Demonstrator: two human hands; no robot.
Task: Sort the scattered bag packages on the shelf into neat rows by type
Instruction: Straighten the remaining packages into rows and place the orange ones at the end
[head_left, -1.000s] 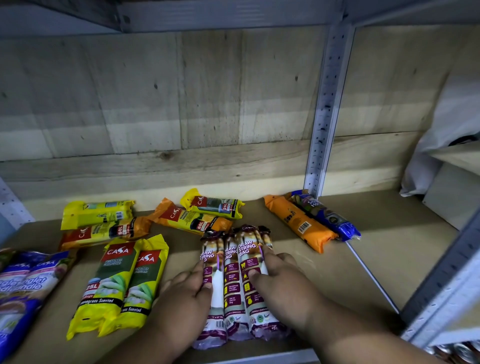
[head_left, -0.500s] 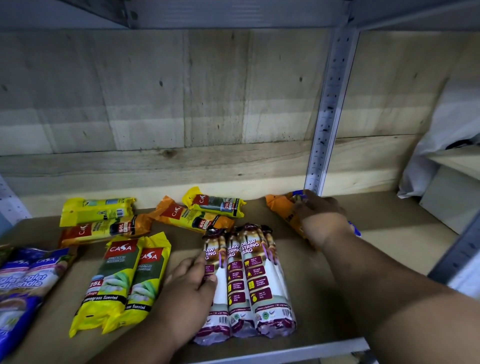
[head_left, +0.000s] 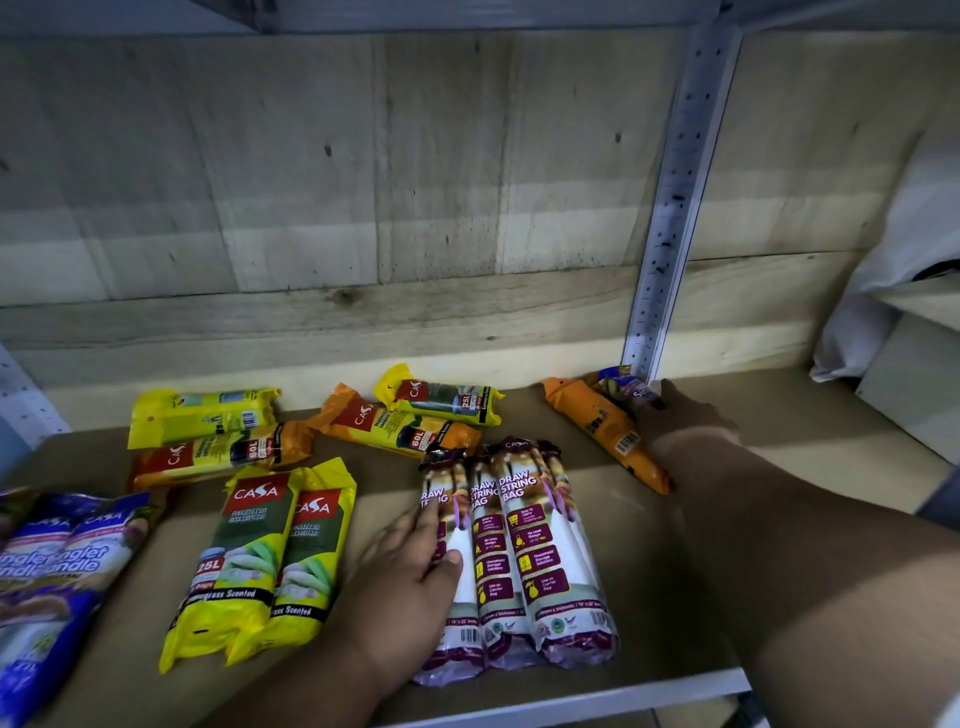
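Observation:
Three white-and-maroon draw string bag packs (head_left: 535, 551) lie side by side at the shelf's front centre. My left hand (head_left: 405, 587) rests with straight fingers on the leftmost one. At the back right, my right hand (head_left: 685, 421) grips a blue package (head_left: 621, 387) that lies against an orange package (head_left: 608, 431); the hand hides most of the blue one. Two yellow 25L packs (head_left: 260, 561) lie paired at front left. Behind them, orange 60L packs (head_left: 395, 428) (head_left: 223, 454) and yellow packs (head_left: 441, 397) (head_left: 202, 415) lie scattered.
Blue singlet-handle bag packs (head_left: 47, 571) fill the far left edge. A perforated metal upright (head_left: 670, 208) stands at the back right beside my right hand. The shelf's metal front lip (head_left: 571, 701) runs below the packs. A white plastic bag (head_left: 893, 260) hangs at far right.
My right hand left the draw string packs and reached to the back right, where it now holds the blue package beside the orange one. My left hand stayed on the leftmost draw string pack.

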